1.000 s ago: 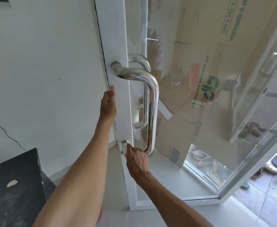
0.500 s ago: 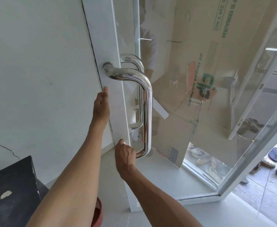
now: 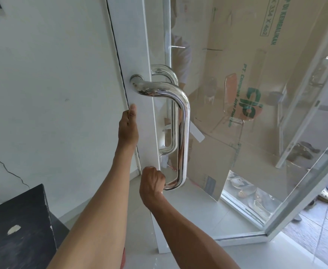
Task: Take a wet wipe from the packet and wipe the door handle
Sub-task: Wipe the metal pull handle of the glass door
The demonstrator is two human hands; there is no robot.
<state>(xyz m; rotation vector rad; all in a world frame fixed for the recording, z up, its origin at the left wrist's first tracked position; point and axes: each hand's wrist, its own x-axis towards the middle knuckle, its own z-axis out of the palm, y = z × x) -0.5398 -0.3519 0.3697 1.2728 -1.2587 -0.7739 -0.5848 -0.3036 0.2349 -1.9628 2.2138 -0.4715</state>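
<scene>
door handle [image 3: 184, 133], right hand [image 3: 152, 184] gripping bottom

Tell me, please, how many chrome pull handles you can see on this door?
2: the near door handle, whose lower end the right hand closes around, and a far handle seen through the glass behind it. No others show.

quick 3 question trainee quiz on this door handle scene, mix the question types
1. True or false: the right hand is closed around the bottom bend of the handle.
2. The left hand rests on: A) the door edge, B) the handle's top, C) the black box.
3. Fill in: a wet wipe is ___ in this view.

Key: 1 true; 2 A; 3 not visible
</scene>
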